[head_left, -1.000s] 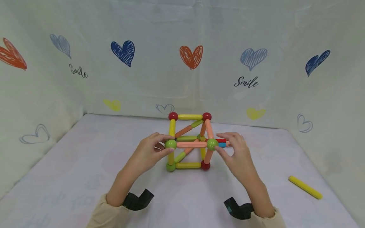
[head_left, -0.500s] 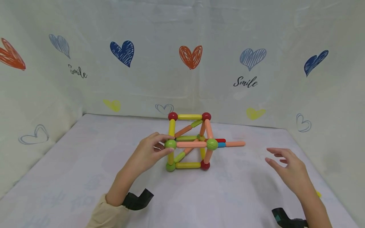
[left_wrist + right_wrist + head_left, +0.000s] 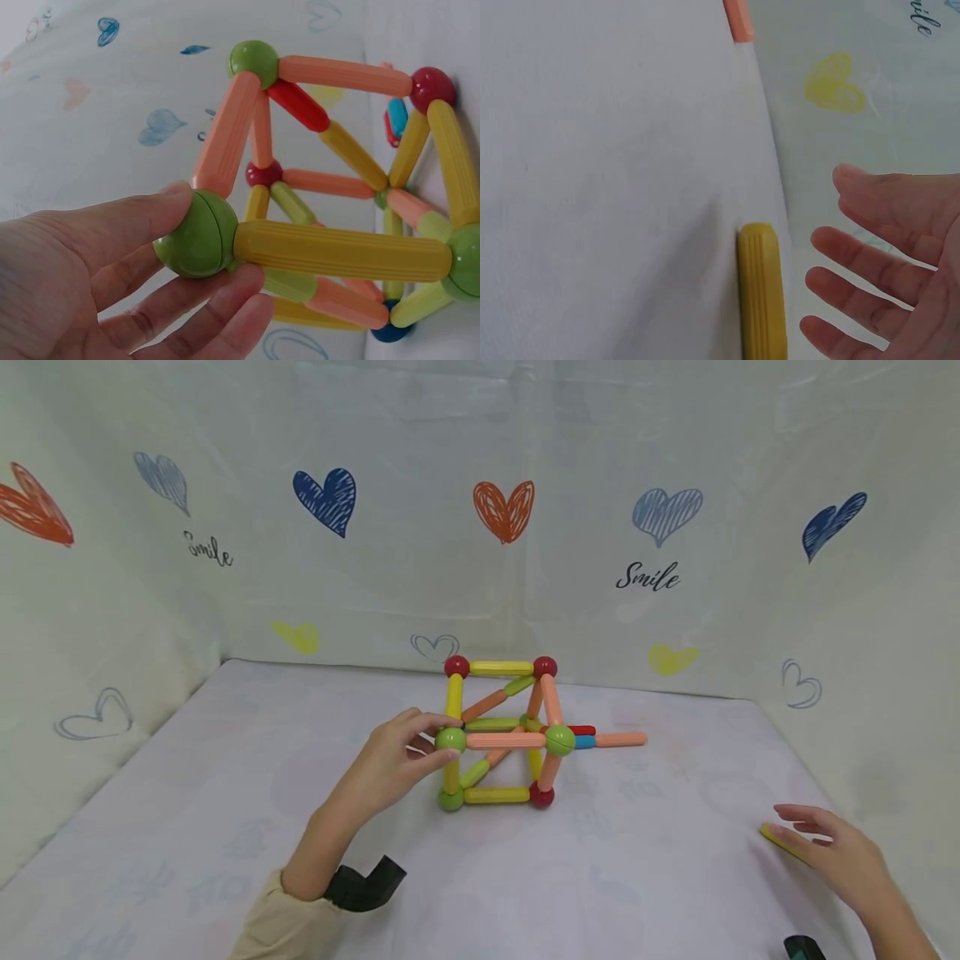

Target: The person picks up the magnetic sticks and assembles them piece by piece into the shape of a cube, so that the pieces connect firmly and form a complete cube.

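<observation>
A frame of magnetic rods (image 3: 498, 795) and balls stands mid-table in the head view, with yellow, orange and green rods between red and green balls. My left hand (image 3: 384, 767) grips the green ball (image 3: 196, 234) at its near left corner, thumb on one side and fingers on the other. At the right of the table my right hand (image 3: 843, 860) hovers over a loose yellow rod (image 3: 762, 296), fingers spread and slightly bent. In the right wrist view these fingers are apart from the rod. My palm hides part of the rod in the head view.
An orange rod (image 3: 621, 739) and a blue piece (image 3: 584, 742) stick out to the right of the frame, beside a red piece (image 3: 583, 730). A white cloth wall (image 3: 570, 610) printed with hearts rises behind the table (image 3: 225, 777).
My right hand has let go of the frame's right green ball and moved right and nearer, to over the loose yellow rod. My left hand has stayed on its ball.
</observation>
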Demonstrator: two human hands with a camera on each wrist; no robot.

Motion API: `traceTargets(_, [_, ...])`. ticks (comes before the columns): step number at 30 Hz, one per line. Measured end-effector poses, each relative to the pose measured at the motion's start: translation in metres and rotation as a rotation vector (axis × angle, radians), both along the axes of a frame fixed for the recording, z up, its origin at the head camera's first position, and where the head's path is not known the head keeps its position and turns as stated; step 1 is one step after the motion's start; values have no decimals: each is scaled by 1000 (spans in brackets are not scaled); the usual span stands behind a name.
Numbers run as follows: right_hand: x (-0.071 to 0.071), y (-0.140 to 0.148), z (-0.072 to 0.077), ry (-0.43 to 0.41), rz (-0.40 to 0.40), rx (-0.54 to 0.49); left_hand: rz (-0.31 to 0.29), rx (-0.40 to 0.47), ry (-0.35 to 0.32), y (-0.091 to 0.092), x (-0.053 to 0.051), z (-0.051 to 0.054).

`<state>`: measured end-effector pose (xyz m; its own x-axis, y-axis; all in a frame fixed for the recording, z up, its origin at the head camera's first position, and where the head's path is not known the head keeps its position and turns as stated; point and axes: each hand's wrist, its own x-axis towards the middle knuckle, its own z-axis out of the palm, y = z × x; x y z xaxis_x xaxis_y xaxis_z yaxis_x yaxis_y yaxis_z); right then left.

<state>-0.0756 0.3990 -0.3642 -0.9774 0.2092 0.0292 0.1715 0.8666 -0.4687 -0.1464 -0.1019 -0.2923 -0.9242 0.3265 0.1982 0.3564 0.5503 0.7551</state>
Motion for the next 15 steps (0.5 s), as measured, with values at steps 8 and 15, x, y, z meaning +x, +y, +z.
traceTargets(8, [0, 24, -14, -212, -110, -96, 4, 2, -6, 1, 0, 0])
traceTargets(15, [-2, 36, -34, -211, -210, -94, 1, 6, -7, 1, -1, 0])
